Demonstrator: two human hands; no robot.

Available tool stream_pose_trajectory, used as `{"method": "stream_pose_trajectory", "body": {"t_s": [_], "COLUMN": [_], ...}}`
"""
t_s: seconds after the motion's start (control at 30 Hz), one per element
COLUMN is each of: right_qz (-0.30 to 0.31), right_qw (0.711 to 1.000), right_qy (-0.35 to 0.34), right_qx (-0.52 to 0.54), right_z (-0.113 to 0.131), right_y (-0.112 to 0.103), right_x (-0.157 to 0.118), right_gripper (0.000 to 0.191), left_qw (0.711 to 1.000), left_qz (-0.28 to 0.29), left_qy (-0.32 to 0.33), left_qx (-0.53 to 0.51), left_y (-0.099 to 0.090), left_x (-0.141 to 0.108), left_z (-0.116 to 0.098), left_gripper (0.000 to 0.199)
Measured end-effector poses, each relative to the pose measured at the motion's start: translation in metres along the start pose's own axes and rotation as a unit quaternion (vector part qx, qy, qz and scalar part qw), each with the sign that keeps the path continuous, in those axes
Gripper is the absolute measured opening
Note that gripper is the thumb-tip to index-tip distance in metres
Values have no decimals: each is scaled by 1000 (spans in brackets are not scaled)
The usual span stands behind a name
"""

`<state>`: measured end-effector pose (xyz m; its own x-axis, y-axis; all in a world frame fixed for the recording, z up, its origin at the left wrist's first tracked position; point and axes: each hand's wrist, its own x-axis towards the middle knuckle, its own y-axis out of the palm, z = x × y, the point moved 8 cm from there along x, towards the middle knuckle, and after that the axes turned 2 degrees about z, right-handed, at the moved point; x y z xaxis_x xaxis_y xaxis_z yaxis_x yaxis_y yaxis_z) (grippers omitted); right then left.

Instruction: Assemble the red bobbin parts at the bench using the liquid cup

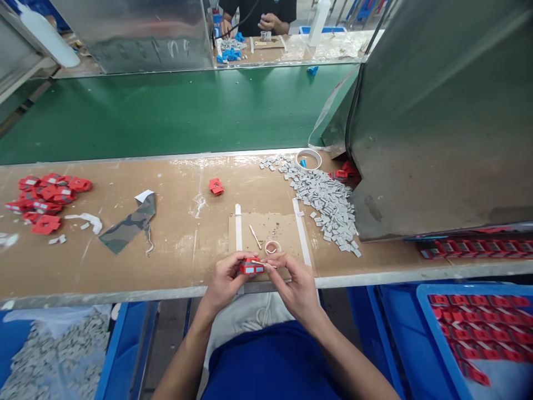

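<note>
My left hand (227, 282) grips a small red plastic toy part (252, 267) with pale window-like panels, just above the table's front edge. In my right hand (296, 283), pinched between thumb and fingers, is a thin pale stick (266, 265), its tip against the top of the red part. Just beyond my hands stands a small round dish (272, 246) with something whitish in it. Another thin stick (255, 236) lies beside it on a taped-down cardboard piece (287, 225). Farther off, a single red part (216, 186) rests on the table.
Small grey tiles (327, 203) are heaped at right beside a tape roll (308, 159). Red parts (48, 194) pile up at left, near a camouflage cloth (131, 222). A green belt (175, 111) runs behind. A blue tray (425, 294) holds rows of red parts. Opposite sits a person (258, 14).
</note>
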<state>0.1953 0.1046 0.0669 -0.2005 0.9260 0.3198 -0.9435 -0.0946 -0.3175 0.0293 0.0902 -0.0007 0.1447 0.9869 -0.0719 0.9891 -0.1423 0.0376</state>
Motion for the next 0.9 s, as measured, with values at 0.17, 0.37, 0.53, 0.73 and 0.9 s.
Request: {"method": "stream_pose_trajectory", "body": {"t_s": [0.17,0.37,0.53,0.73,0.9], "right_qz": [-5,-55,-56,73,-11], "right_qw": [1000,998,994,990,961], "right_qy": [2,21,36,15,19], "right_qx": [2,-18,-85,-123,-274], "right_z": [1,-5,-25,-40,-77], "right_y": [-3,-33,-36,-25,-91], "right_x": [1,2,5,8,35], "right_gripper": [13,10,15,24,19], "left_qw": [1000,1000,1000,1000,1000], "left_qz": [-2,-2,0,-1,0], "left_qy": [-3,3,-4,9,18], "left_qx": [2,9,-9,-19,-16], "left_y": [-1,-1,-1,-3,-5], "left_x": [0,0,0,-1,-1], "left_z": [0,-2,-2,-2,1], "left_gripper": [27,25,26,25,27]}}
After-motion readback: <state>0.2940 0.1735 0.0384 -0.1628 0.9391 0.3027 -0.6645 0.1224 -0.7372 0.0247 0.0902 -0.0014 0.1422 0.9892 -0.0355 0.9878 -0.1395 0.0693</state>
